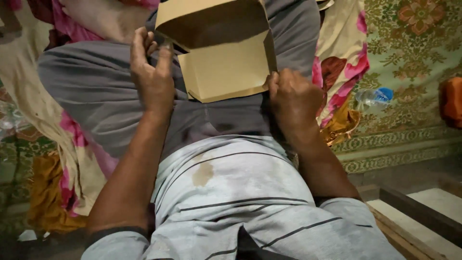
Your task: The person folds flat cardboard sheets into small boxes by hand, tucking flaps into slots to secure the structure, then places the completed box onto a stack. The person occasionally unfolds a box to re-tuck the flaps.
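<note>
A tan cardboard piece (226,62), folded into an open box-like shape, rests on my lap over grey trousers (96,91). My left hand (151,77) grips its left side, fingers curled around the edge near the fold. My right hand (293,98) pinches the lower right corner of the cardboard, thumb against the flap. My grey striped shirt (240,202) fills the lower middle of the view.
A floral pink and cream cloth (341,62) lies under my legs. A patterned green carpet (414,58) spreads to the right, with a plastic bottle (374,96) lying on it and an orange object (452,101) at the far right. A wooden frame edge (414,212) runs along the lower right.
</note>
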